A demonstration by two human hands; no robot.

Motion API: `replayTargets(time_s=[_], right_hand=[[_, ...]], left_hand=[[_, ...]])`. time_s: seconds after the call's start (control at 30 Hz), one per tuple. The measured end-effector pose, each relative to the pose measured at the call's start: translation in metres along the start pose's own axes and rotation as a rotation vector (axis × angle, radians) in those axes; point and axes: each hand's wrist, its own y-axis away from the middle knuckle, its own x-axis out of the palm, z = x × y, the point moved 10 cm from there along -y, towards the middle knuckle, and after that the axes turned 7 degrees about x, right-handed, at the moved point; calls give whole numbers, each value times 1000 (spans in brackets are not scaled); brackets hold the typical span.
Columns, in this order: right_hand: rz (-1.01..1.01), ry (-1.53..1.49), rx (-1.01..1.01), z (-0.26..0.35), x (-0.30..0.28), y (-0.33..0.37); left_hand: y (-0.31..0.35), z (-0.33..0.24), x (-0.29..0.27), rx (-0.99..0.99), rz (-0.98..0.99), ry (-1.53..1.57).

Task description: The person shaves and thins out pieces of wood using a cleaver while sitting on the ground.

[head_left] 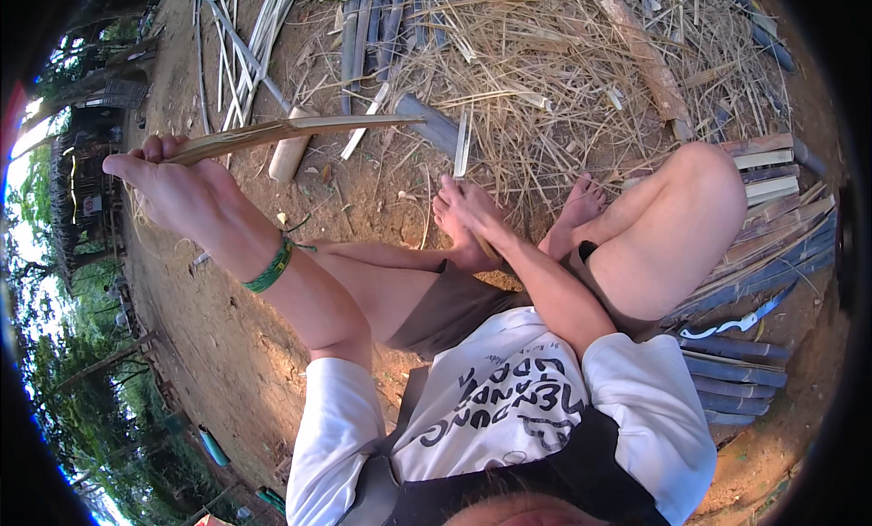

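A broad heap of pale shavings [536, 58] covers the far ground, and split bamboo [734, 381] lies stacked on the right. From the far left toward the middle, a long bamboo strip [250, 140] is held up, brown and rough, thicker at its left end and narrowing to a slim right tip. The left hand [191, 185] grips that thick end, fingers curled round it. The right hand [472, 208] is by a bare foot [451, 223], fingers bent; whether it grasps anything I cannot tell.
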Motion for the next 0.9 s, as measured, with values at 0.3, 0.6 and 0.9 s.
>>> replayTargets(time_s=[0.3, 0.6, 0.9], right_hand=[[-180, 314, 57, -42, -33, -28], [-99, 185, 90, -44, -24, -9], [-312, 382, -14, -30, -67, -11]], left_hand=[[-10, 5, -2, -62, -24, -29], [-16, 17, 8, -108, 50, 79], [-61, 30, 24, -164, 126, 161]])
